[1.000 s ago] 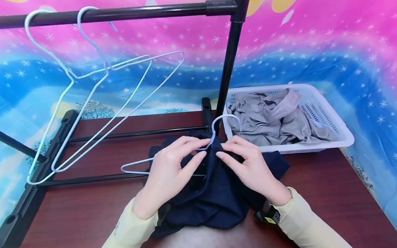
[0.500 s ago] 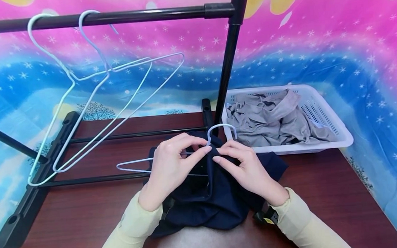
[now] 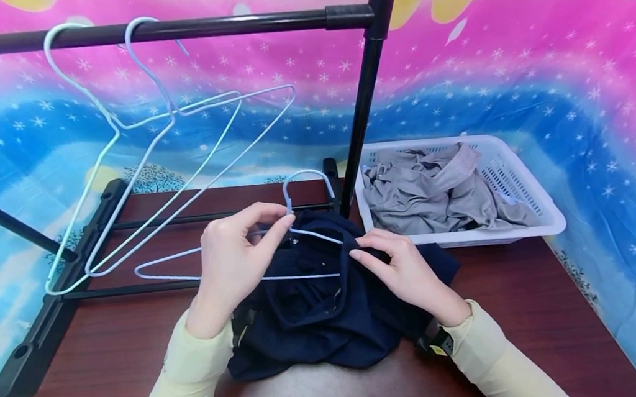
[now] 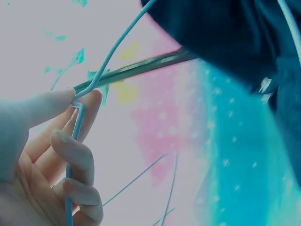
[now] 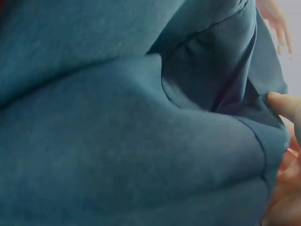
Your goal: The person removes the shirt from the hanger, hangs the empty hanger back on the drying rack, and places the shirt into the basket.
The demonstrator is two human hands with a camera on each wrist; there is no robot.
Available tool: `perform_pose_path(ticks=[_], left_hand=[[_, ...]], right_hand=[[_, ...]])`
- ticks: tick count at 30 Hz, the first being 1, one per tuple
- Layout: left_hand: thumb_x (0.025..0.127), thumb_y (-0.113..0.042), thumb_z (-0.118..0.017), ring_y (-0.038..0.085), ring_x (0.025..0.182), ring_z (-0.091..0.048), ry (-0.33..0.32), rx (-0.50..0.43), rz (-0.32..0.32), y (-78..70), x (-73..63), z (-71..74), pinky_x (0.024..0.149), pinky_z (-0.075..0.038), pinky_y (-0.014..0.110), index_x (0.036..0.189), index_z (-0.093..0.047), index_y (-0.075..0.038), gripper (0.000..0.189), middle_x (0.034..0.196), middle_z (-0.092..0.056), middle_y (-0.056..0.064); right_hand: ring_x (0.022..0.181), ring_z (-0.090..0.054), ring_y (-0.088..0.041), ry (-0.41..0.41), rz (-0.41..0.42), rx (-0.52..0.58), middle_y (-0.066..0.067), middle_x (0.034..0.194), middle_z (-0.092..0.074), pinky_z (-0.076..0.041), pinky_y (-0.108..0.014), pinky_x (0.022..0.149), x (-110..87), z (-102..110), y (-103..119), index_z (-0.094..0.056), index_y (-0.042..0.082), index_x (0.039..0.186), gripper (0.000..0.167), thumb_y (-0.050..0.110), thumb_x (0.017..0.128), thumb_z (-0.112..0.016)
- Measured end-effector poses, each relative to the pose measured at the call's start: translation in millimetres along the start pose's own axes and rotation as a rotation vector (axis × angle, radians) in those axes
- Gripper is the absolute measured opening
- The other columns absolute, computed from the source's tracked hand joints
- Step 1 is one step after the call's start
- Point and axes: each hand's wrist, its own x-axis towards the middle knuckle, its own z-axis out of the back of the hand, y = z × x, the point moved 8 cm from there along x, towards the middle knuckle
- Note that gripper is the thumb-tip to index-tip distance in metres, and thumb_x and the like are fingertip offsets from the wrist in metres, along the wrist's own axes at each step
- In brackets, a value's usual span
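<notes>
In the head view my left hand (image 3: 238,254) pinches a pale blue wire hanger (image 3: 306,172) at the base of its hook. The left wrist view shows the thumb and fingers round the hanger's neck (image 4: 77,123). One end of the hanger sticks out past my left hand; its other side runs into the neck opening of a navy shirt (image 3: 330,347), which lies bunched on the table. My right hand (image 3: 404,269) pinches the right edge of that opening between thumb and fingers. Navy cloth (image 5: 122,146) fills most of the right wrist view. The hanger's right end is hidden inside the shirt.
A black clothes rack (image 3: 248,23) stands behind on the dark red-brown table (image 3: 129,363). Two wire hangers (image 3: 107,153) hang on its bar at the left. A white plastic basket (image 3: 552,217) with grey clothing (image 3: 435,195) stands at the back right, beside the rack post.
My left hand has moved left with the hanger, whose hook now stands further left and higher. The shirt's neck opening has spread wider, while my right hand has stayed nearly in place.
</notes>
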Motion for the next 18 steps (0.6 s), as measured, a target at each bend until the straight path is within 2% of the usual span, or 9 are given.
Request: perform_pose_path(ticks=[4,7,13,18], left_hand=[[0.089,-0.021,-0.082,0.002,0.067,-0.065,-0.037,0.012,0.003,-0.5,0.4,16.8,0.06,-0.05,0.023,0.1,-0.08,-0.016,0.012,0.089,-0.076,-0.007],[0.088,-0.018,-0.082,0.004,0.069,-0.067,-0.054,0.027,0.012,-0.8,-1.1,27.9,0.063,-0.051,0.02,0.1,-0.08,-0.014,0.012,0.088,-0.076,-0.006],[0.086,-0.01,-0.084,0.004,0.058,-0.061,-0.086,0.038,0.025,0.6,-5.6,49.6,0.058,-0.047,0.016,0.102,-0.081,-0.014,0.016,0.086,-0.075,-0.005],[0.084,-0.007,-0.084,0.004,0.061,-0.058,-0.126,0.037,0.054,4.6,-8.4,65.7,0.062,-0.046,0.015,0.1,-0.081,-0.012,0.017,0.084,-0.075,-0.003]], right_hand=[[0.101,-0.063,-0.009,0.019,-0.024,-0.025,0.011,0.107,-0.068,-0.05,-0.033,0.088,-1.5,-0.6,-7.7,-0.076,0.015,0.113,0.016,0.018,0.099,-0.07],[0.102,-0.063,-0.009,0.041,-0.044,-0.03,0.012,0.109,-0.069,-0.05,-0.035,0.089,-2.0,-1.5,-11.8,-0.075,0.016,0.114,0.016,0.019,0.1,-0.069],[0.107,-0.063,-0.009,0.075,-0.081,-0.049,0.008,0.114,-0.069,-0.051,-0.038,0.092,-1.4,-3.5,-16.5,-0.074,0.016,0.116,0.017,0.022,0.102,-0.067],[0.11,-0.063,-0.011,0.094,-0.098,-0.066,0.005,0.116,-0.07,-0.051,-0.04,0.092,-1.3,-4.8,-18.6,-0.074,0.014,0.117,0.019,0.022,0.102,-0.066]])
